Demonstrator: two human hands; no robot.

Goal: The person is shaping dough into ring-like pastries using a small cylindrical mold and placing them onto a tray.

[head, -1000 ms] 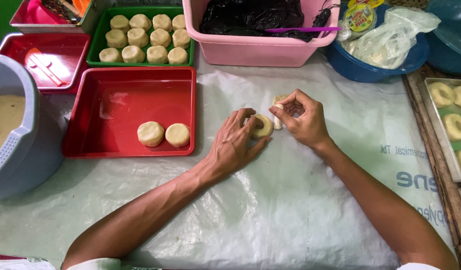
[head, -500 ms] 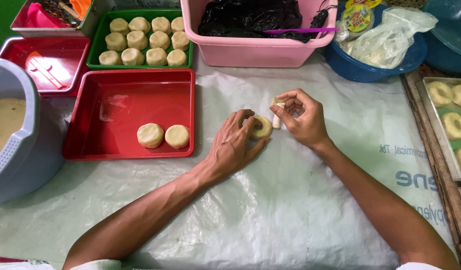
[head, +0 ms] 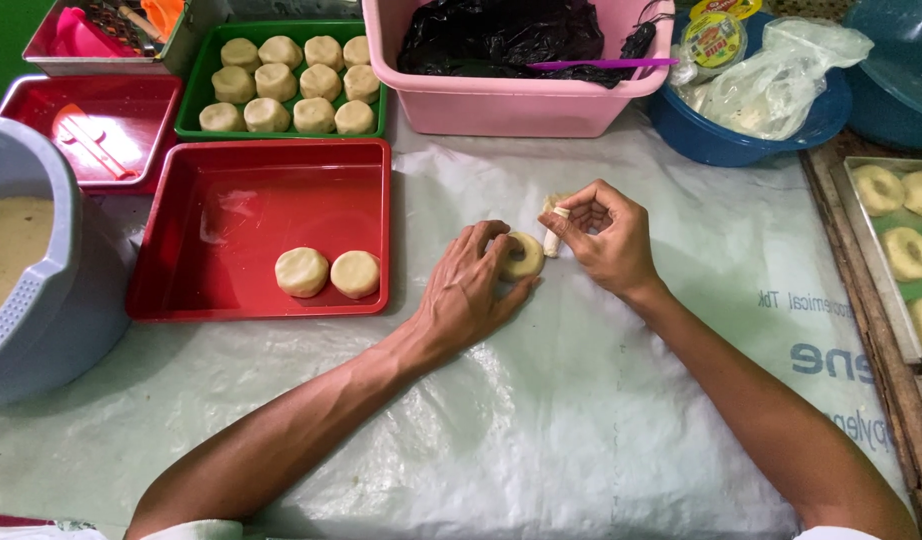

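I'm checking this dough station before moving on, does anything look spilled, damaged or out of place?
Nothing stands out. The left hand steadies a dough ring on the plastic sheet; the right hand pinches a small cutter tube. Two dough rounds sit neatly in the red tray.

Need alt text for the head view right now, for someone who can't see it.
Left hand steadies a ring of dough on a plastic-covered table; right hand holds a small pale cylinder beside it. A red tray holds two dough rounds.
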